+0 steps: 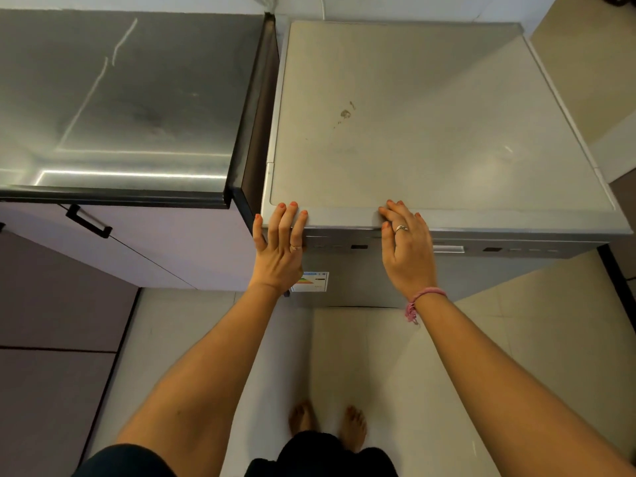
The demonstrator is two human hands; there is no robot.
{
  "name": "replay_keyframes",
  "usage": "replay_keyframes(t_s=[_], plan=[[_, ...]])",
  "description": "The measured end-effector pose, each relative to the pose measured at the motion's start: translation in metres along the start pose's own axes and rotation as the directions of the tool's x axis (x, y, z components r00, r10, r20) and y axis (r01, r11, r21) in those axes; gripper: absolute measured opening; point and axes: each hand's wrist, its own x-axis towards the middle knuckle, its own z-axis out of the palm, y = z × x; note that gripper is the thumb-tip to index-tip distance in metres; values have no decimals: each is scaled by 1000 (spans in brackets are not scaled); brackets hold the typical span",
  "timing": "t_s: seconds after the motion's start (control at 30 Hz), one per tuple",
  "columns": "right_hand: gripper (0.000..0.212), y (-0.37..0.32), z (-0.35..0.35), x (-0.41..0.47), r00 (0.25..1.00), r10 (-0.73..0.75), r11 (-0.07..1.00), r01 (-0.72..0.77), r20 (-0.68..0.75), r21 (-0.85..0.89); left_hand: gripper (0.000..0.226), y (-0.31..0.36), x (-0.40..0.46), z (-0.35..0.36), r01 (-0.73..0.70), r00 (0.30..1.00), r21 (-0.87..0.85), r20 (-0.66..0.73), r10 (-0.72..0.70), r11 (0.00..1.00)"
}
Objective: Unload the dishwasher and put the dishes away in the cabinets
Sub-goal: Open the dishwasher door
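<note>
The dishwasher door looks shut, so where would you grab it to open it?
Probably at the door's top edge, from the front. The dishwasher stands closed, and its control strip runs just under the flat top. Both the left hand and right hand rest at that front edge. No handle is clearly visible.

No word, brand or number can be read anywhere. The only printed thing is a small white label (311,281) on the front of the dishwasher (430,132), low on its door near the left edge; it bears coloured stepped bars like an energy rating and a dark code patch, but its print is too small and blurred to read.
</note>
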Motion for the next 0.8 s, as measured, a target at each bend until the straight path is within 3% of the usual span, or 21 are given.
replay_keyframes(t_s=[0.33, 0.8], plan=[[37, 0, 9, 0, 997, 0, 1000, 0, -80, -7, 80, 0, 0, 5, 0, 995, -21, -100, -2, 1000], [37, -2, -8, 3, 996, 28, 998, -33, 88, 48, 92, 7, 2, -22, 81, 995, -159, 78, -69, 984]])
